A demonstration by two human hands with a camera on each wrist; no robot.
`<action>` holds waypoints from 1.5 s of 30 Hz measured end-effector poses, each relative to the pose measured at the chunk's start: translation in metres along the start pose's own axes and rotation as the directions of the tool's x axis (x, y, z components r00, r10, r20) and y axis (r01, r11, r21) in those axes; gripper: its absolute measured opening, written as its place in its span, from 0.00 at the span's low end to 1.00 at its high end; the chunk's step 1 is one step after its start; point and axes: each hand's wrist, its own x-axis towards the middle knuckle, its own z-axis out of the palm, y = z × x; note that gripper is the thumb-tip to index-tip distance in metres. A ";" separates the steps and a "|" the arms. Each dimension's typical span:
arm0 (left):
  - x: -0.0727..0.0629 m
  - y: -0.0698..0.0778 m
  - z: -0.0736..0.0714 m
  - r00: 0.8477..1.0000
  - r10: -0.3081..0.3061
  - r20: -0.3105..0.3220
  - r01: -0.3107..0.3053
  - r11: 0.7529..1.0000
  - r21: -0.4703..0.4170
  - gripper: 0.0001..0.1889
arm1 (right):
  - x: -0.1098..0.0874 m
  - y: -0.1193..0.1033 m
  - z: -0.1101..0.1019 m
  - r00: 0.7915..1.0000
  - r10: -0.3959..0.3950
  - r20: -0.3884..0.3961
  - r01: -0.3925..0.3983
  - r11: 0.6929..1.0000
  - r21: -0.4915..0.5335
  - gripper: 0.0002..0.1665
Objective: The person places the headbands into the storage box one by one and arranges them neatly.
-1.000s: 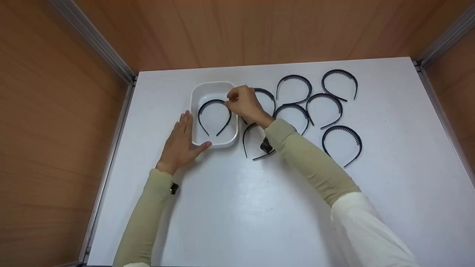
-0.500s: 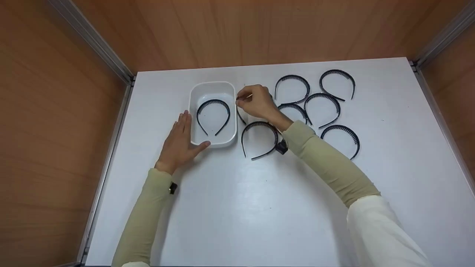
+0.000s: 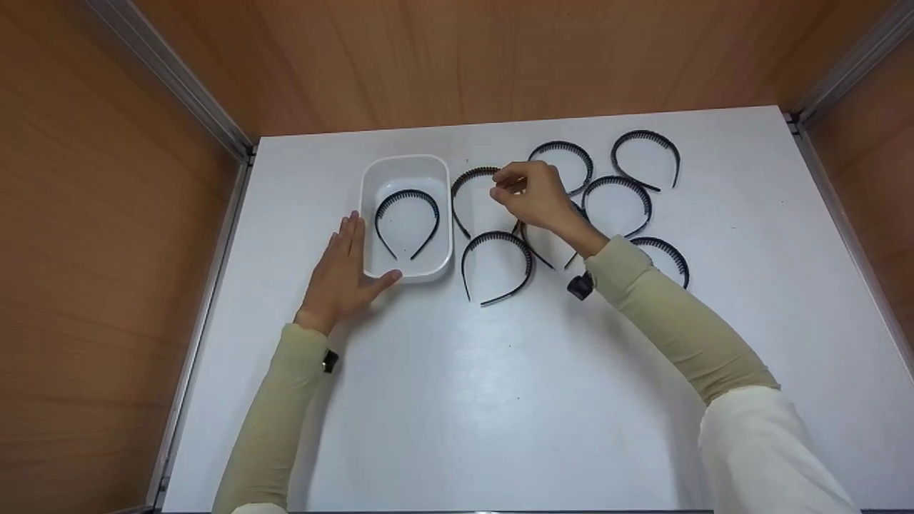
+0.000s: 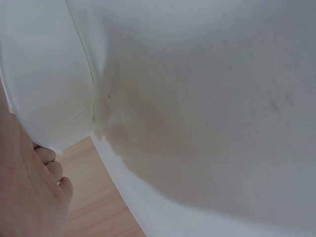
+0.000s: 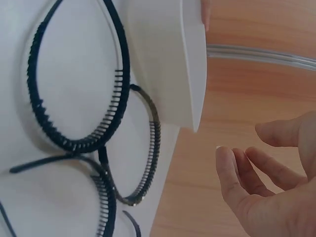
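Observation:
A black toothed headband [image 3: 407, 193] lies inside the white plastic tray [image 3: 407, 170]. My left hand [image 3: 335, 275] rests along the tray's left side, fingers straight and thumb at the front corner. In the left wrist view, that hand [image 4: 29, 182] lies against the tray wall [image 4: 44, 74]. My right hand [image 3: 539, 200] hovers above the headbands right of the tray, partly covering some. Nearest to it is a brownish-black headband [image 3: 455, 200] beside the tray. The right wrist view shows the right hand [image 5: 281, 207] holding nothing, thumb and loosely bent fingers apart.
Several more black headbands lie on the white table [image 3: 500, 414], among them a front one [image 3: 496, 234] and a far right one [image 3: 646, 134]. Some touch or overlap. Wooden panels [image 3: 457, 64] stand along the back and sides.
My right hand has moved right, from the tray's right rim to over the loose headbands, uncovering part of the brownish-black one. The left hand and the headband in the tray have stayed put.

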 end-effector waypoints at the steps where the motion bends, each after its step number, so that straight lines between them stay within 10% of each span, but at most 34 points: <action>1: 0.000 0.000 0.000 1.000 -0.001 0.000 0.001 1.000 -0.001 0.66 | -0.002 0.001 -0.003 1.000 -0.001 0.000 0.001 1.000 0.003 0.13; 45: 0.000 -0.001 0.001 1.000 -0.008 0.010 0.009 1.000 -0.019 0.66 | -0.087 0.057 -0.140 0.968 0.154 -0.197 -0.176 0.979 -0.100 0.19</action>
